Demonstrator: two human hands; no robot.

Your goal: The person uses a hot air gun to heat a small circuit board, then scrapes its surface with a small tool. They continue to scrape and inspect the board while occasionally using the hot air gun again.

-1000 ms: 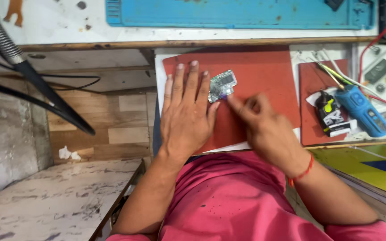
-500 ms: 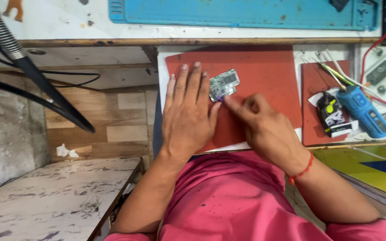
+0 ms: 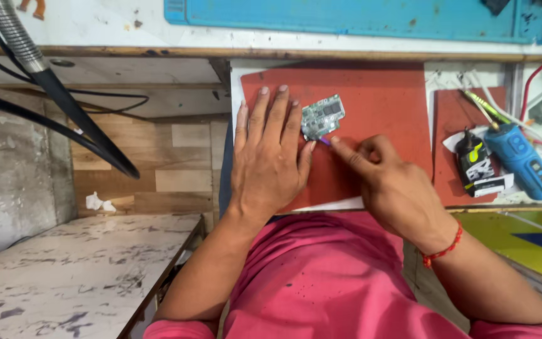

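A small green circuit board (image 3: 323,117) lies flat on a red mat (image 3: 384,100), just above the middle of the frame. It is roughly rectangular, turned at a slight angle so its right end sits higher than its left, and its upper face carries dark chips and silvery metal parts. At its lower edge a thin purple tool tip (image 3: 324,142) shows, slanting up to the left and touching or nearly touching the board; which, the view does not tell.

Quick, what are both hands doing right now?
Left hand: open, flat on the red mat.
Right hand: closed, pinching a thin tool beside the circuit board.
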